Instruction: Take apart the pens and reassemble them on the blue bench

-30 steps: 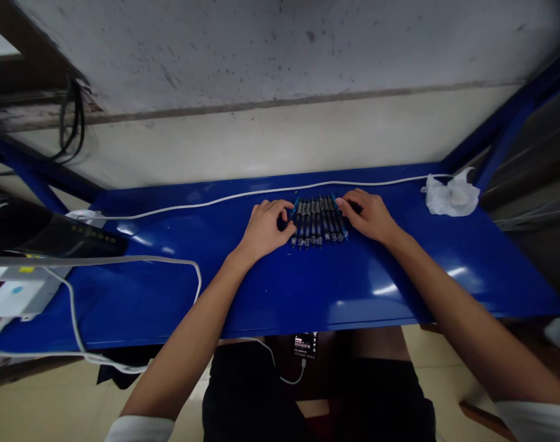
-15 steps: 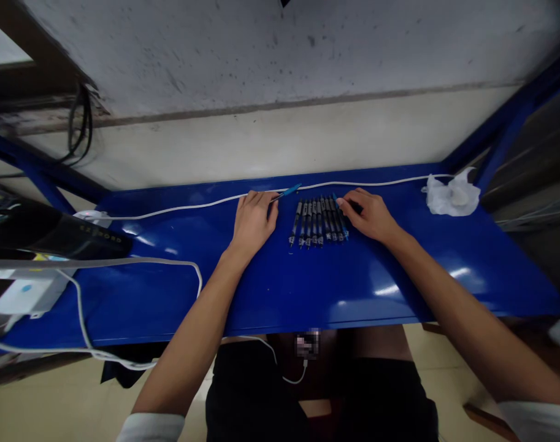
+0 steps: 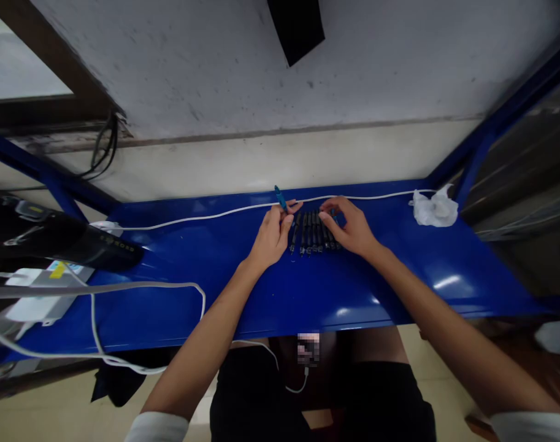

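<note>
A blue pen [image 3: 280,197] stands tilted up in my left hand [image 3: 271,236], whose thumb and fingers are closed around it, with some fingers stretched to the right. Beside that hand, several dark pens [image 3: 309,230] lie side by side in a row on the blue table. Over the right end of this row is my right hand [image 3: 352,228], its thumb and curved fingers apart and no pen visibly gripped. Part of another blue pen [image 3: 333,216] shows beneath it; the rest of that pen is hidden by the hand.
A white cable [image 3: 215,216] runs along the back of the blue table [image 3: 302,301]. Crumpled white tissue [image 3: 435,207] lies at the right. On the left are a black cylindrical object [image 3: 109,245], a white power strip [image 3: 45,301] and looping cables.
The blue pen in my left hand has turned from lying nearly flat to tilted upright. My right hand has shifted left over the row, its thumb moving off the blue pen. The view has shifted.
</note>
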Available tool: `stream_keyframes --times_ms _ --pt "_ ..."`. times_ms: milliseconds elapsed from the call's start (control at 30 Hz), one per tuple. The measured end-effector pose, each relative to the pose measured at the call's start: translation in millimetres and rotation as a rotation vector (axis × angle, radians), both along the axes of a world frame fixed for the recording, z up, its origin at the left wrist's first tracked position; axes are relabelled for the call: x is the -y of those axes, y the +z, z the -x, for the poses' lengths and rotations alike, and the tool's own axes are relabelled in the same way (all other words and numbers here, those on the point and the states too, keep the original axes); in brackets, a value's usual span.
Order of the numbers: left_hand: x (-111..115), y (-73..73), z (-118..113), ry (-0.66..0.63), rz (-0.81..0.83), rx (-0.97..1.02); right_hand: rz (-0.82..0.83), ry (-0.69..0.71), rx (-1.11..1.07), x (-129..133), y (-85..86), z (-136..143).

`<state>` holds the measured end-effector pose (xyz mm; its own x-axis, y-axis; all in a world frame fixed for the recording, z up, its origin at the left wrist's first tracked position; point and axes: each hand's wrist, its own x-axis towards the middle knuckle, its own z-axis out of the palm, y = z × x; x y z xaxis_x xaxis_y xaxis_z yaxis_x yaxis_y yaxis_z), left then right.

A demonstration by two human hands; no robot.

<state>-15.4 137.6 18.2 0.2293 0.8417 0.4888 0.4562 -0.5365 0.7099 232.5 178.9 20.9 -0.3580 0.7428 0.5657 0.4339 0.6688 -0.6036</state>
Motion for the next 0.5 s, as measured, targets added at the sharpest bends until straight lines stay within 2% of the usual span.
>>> stream_keyframes --times_ms 133,233,333,433,500 --pt "6 6.2 -7 0.073 -0.051 0.144 0.147 0.109 -0.212 21 11.4 58" --pt "24 10.4 -13 0.121 -0.032 0.296 0.250 0.097 -0.344 47 13.0 83" --pt "59 9.1 -20 0.094 0.093 0.387 0.392 0.056 -0.348 82 8.9 82" --pt "97 3.0 -26 0.087 0.219 0.463 0.479 0.010 -0.297 116 0.2 66" --pt "114 -0.4 -29 0.095 0.332 0.564 0.556 0.004 -0.284 130 -5.8 57"
